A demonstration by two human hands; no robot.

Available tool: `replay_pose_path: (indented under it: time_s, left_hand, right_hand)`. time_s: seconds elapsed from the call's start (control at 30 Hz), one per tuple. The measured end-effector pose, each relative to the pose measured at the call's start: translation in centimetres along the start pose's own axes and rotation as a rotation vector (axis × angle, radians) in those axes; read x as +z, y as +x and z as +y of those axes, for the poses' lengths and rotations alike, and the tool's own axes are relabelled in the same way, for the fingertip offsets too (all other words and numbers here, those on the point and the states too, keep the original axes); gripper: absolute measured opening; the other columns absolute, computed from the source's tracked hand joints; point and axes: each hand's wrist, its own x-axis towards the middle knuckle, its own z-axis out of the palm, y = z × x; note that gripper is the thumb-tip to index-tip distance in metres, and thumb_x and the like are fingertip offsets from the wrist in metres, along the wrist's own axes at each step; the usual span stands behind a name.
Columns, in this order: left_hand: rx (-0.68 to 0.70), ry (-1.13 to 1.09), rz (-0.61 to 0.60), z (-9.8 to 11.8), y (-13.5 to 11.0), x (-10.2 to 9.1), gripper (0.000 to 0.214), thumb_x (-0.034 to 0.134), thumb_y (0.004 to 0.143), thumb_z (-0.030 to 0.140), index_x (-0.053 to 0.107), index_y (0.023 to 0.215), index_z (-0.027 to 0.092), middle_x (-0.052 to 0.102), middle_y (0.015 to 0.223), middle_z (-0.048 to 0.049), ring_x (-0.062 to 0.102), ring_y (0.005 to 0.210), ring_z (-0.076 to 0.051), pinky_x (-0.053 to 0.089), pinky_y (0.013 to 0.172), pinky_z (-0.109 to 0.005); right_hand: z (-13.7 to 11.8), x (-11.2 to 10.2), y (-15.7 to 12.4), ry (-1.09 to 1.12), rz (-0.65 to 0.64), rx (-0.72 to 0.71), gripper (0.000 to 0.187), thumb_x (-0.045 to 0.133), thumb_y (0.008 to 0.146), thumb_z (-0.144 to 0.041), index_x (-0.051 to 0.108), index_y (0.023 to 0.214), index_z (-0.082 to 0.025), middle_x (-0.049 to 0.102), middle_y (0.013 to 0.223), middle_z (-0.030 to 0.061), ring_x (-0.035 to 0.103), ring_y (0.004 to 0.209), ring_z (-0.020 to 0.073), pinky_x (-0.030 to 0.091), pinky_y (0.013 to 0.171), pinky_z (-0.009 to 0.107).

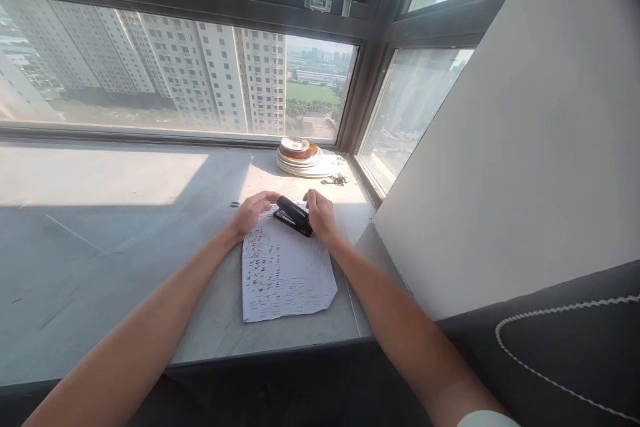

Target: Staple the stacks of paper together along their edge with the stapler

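Two hands at the sheet's far edge: your left hand pins the paper flat on the worktop, fingers spread; your right hand grips the black stapler between them, over the top edge.

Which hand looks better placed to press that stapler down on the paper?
Probably the right hand: it already rests on the stapler. The left hand lies on the paper, beside the stapler's tip.

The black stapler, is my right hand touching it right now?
Touching. The head view shows the right hand wrapped over the near end of the black stapler, fingers pressed on it with no gap, above the printed paper.
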Motion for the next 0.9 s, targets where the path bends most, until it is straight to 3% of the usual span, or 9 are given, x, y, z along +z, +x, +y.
replay_pose_path:
  time_s: [0.2, 0.67, 0.8, 0.9]
  left_hand:
    - [-0.037, -0.144, 0.056, 0.1, -0.1, 0.2, 0.053, 0.061, 0.098, 0.067, 0.079, 0.115, 0.021, 0.075, 0.136, -0.0135, 0.064, 0.136, -0.034, 0.045, 0.121, -0.055]
    - [-0.093, -0.281, 0.145, -0.1, 0.0, -0.2, 0.055, 0.066, 0.096, 0.068, 0.079, 0.114, 0.018, 0.076, 0.132, -0.0167, 0.065, 0.135, -0.034, 0.045, 0.119, -0.052]
    - [-0.108, -0.337, 0.172, -0.4, 0.0, -0.3, 0.048, 0.066, 0.099, 0.060, 0.078, 0.112, 0.016, 0.076, 0.132, -0.0174, 0.064, 0.136, -0.032, 0.045, 0.119, -0.050]
    - [-0.107, -0.359, 0.167, -0.5, 0.1, -0.4, 0.043, 0.064, 0.101, 0.056, 0.077, 0.113, 0.016, 0.074, 0.136, -0.0173, 0.063, 0.137, -0.032, 0.044, 0.120, -0.048]
  right_hand:
    - [0.7, 0.1, 0.0, -0.153, -0.063, -0.066, 0.040, 0.018, 0.112, -0.042, 0.037, 0.080, -0.027, 0.054, 0.083, 0.0036, 0.051, 0.089, 0.0256, 0.042, 0.098, 0.045]
    - [1.9, 0.7, 0.0, -0.218, -0.046, -0.091, 0.035, 0.024, 0.108, -0.025, 0.028, 0.073, -0.026, 0.045, 0.071, 0.0011, 0.046, 0.074, 0.0234, 0.043, 0.092, 0.044]
    - [1.5, -0.3, 0.3, -0.164, -0.055, -0.117, 0.038, 0.029, 0.110, -0.034, 0.041, 0.075, -0.026, 0.057, 0.078, 0.0034, 0.054, 0.084, 0.0236, 0.046, 0.083, 0.039]
    - [1.3, -1.2, 0.6, -0.040, -0.250, -0.240, 0.033, 0.045, 0.107, -0.048, 0.064, 0.095, -0.025, 0.071, 0.098, 0.0039, 0.061, 0.098, 0.0227, 0.048, 0.084, 0.035]
